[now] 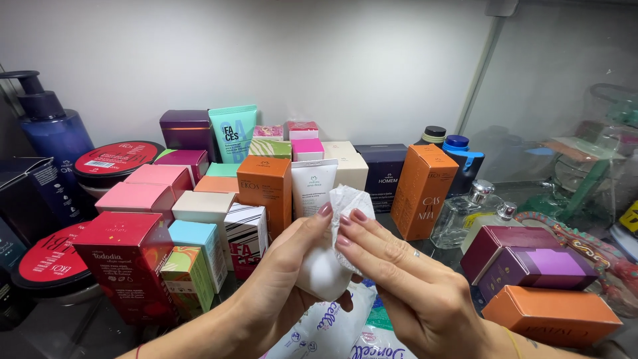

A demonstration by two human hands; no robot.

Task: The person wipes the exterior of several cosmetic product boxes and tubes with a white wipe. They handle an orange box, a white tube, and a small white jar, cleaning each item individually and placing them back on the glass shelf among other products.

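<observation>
**Q:** Fig. — what do the hands hold?

**A:** Both hands work one thing: a white wipe point(335, 229), crumpled, w/ a rounded white bulk below it. Left hand point(279, 279) cups that bulk from the left & beneath, fingers curled round it. Right hand point(412, 279) pinches the wipe's upper flap betw. thumb & fingertips point(352, 216). Neither hand is spread; both are closed on the wipe, nearly touching each other at the tips.

**Q:** Whether the bulk is a separate obj. wrapped in the wipe?

**A:** Cannot tell; only white surface shows.

**Q:** Surroundings?

**A:** Just below the hands, toward the person: a soft white pack w/ blue print point(332, 329). Beyond the fingertips: a white tube point(314, 186) & an orange box point(264, 189). Right of the right hand: a tall orange box point(423, 189), a clear glass bottle point(465, 213), a purple box point(531, 262). Left of the left hand: a red box point(126, 266) & a striped box point(246, 236).

**Q:** How to handle it well, judged from this?

**A:** Probably keep the left-hand cup steady as the anchor; let only the right-hand pinch move the flap. Pull gently — thin sheet likely tears. Keep elbows in: boxes stand close on both sides & tip easily.
</observation>
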